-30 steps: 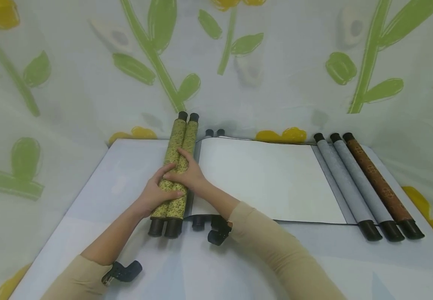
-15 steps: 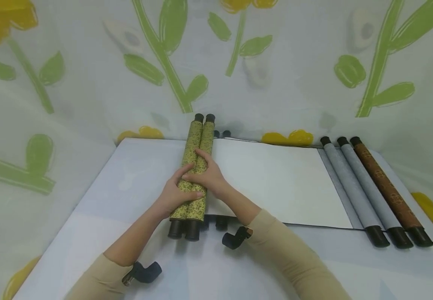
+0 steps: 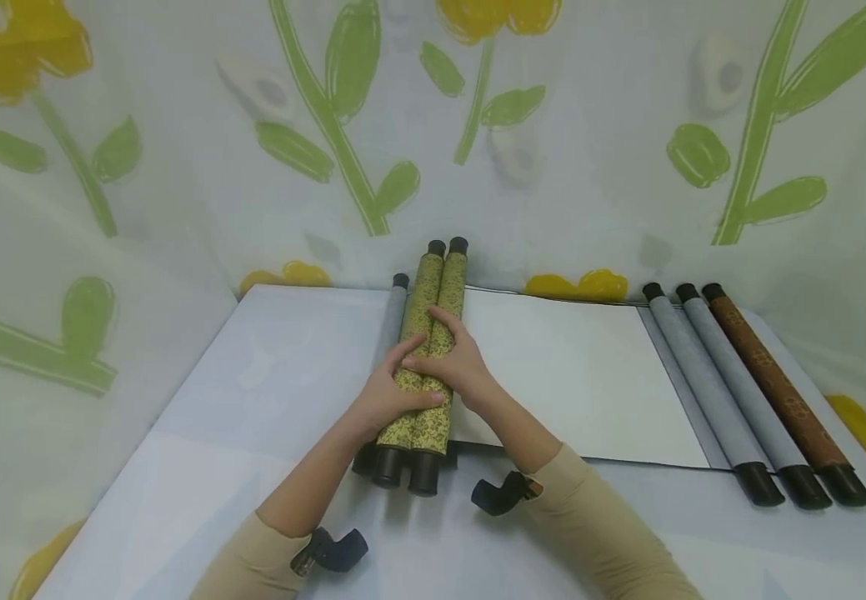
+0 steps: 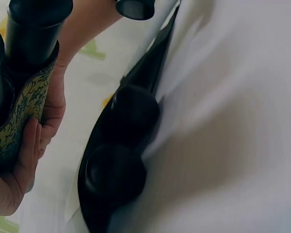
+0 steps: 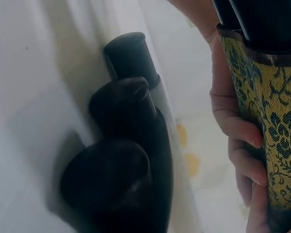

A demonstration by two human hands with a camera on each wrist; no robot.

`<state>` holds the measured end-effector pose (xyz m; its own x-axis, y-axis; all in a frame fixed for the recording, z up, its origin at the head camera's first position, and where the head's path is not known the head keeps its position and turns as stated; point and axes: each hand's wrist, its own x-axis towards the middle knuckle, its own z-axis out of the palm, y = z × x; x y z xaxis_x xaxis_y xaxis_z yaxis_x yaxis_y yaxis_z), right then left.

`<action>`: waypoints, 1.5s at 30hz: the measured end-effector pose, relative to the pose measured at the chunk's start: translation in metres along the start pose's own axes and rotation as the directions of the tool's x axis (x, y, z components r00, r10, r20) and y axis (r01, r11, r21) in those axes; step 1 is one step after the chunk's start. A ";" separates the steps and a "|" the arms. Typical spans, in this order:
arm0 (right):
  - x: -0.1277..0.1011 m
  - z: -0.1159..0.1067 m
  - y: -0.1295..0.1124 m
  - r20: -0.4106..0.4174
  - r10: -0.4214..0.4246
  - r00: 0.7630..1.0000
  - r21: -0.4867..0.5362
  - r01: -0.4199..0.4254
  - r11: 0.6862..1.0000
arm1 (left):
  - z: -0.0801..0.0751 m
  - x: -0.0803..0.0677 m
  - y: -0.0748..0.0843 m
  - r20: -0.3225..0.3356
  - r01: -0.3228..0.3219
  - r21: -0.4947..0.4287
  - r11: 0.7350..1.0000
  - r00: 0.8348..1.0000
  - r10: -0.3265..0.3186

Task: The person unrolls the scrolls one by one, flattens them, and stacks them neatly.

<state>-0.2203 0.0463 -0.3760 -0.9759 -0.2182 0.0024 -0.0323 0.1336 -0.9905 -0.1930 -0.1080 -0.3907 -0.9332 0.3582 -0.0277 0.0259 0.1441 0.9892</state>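
Note:
Both hands hold a yellow scroll (image 3: 433, 433) with a dark floral pattern, its two rolled halves side by side and black caps at the ends. The left hand (image 3: 387, 404) grips it from the left, thumb across the front. From the right, the right hand (image 3: 458, 367) grips it a little higher up; its fingers (image 5: 245, 165) curl round the patterned cloth in the right wrist view. Raised over the table, the scroll overlaps the left edge of a white sheet (image 3: 568, 367). A grey roller (image 3: 395, 312) shows just left of it, partly hidden.
At the right end of the sheet lie two grey rollers (image 3: 703, 375) (image 3: 740, 383), and beside them a brown patterned roller (image 3: 766, 367). A flowered cloth (image 3: 590, 192) hangs behind the white table (image 3: 275, 383). Black end caps (image 4: 116, 174) stand close below the held scroll.
The hands and the yellow scroll have moved right over the sheet's left end. A grey roller now shows to the scroll's left. The head view has shifted slightly.

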 end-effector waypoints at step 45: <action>-0.048 -0.105 0.001 0.117 0.137 0.984 0.039 -0.142 0.989 | 0.061 0.025 0.018 0.090 -0.049 0.126 0.991 0.995 0.037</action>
<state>-0.1960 0.1583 -0.3622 -0.9390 -0.3096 -0.1496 0.1154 0.1259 -0.9853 -0.1944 -0.0405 -0.3824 -0.8954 0.4452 -0.0035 0.1161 0.2412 0.9635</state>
